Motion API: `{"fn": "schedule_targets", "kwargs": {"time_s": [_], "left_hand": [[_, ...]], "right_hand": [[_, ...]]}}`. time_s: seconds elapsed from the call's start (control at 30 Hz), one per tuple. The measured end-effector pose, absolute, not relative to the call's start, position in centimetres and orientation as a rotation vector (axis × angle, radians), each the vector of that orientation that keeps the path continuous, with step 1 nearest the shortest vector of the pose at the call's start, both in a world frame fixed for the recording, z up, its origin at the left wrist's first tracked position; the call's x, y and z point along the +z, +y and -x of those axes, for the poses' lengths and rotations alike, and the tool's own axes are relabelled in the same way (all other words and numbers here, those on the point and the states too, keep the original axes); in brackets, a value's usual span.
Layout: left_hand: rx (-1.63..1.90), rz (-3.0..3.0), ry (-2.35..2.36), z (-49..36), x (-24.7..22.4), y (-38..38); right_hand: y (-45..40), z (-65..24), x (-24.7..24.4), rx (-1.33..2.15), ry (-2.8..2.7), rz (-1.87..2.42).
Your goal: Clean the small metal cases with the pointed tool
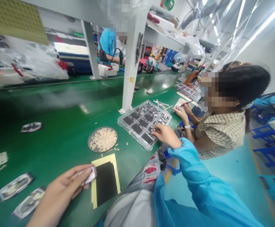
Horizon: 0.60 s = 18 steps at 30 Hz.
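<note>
My left hand (66, 186) pinches a small whitish part with a purplish edge (90, 176), held above the left side of a black sheet (105, 183) with yellow borders. Over at the front right of a clear compartmented tray (137, 140), my right hand (164, 134) has its thumb and fingertips pressed together; what lies between them is too small to make out. The tray holds black rectangular pieces and many small shiny parts. Between my hands sits a round dish (89, 143) full of tiny beige pieces. Two oval, light-coloured assemblies (15, 186) lie beside my left forearm.
Another assembly (31, 127) lies farther back on the green table (64, 110). A white post (129, 69) rises behind the tray. To the right a co-worker (222, 132) sits with both hands on a small item. Another person in blue (108, 42) works across the bench.
</note>
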<state>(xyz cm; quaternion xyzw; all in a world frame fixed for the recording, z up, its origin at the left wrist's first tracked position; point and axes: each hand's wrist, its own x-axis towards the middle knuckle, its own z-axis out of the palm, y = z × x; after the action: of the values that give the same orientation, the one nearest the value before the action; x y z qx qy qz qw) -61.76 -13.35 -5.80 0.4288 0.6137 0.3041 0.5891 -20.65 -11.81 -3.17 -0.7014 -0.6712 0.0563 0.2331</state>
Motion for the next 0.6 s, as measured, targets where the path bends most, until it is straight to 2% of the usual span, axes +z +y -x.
{"fn": "schedule_targets", "kwargs": {"time_s": [0.2, 0.3, 0.43, 0.6], "left_hand": [[0.804, -0.95, 1.235, 62.2, -6.6, -14.0], [0.88, -0.979, 1.16, 62.2, -6.7, -14.0], [0.904, -1.004, 1.123, 62.0, -6.2, -14.0], [0.949, -1.053, 1.078, 61.6, -6.1, -14.3]], "right_hand": [[-12.3, 22.6, -1.8, 0.228, -1.737, 1.794], [-12.9, 27.1, -2.1, 0.511, -1.554, 1.575], [-14.0, 34.9, -3.3, 0.893, -1.592, 1.265], [-13.7, 40.3, -4.6, 1.283, -1.411, 1.161]]}}
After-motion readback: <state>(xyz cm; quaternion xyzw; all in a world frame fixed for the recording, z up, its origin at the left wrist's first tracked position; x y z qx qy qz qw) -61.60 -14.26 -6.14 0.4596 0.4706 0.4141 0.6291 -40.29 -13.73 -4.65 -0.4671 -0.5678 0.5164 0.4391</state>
